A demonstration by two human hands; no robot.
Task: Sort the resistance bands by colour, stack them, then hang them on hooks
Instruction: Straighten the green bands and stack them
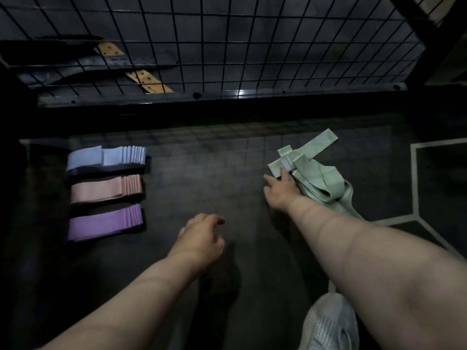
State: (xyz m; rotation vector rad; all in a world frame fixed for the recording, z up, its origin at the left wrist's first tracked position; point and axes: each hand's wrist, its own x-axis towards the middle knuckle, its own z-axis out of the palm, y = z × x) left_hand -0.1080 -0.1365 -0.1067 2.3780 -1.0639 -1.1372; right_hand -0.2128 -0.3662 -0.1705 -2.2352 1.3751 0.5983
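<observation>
Head view, right grip [278, 190] touching green bands [321, 178], near-left edge

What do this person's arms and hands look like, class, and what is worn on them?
The left hand and right hand are bare: no gloves, rings or watch show. No sleeve is in view on either arm. Faint crease lines cross the right forearm.
</observation>
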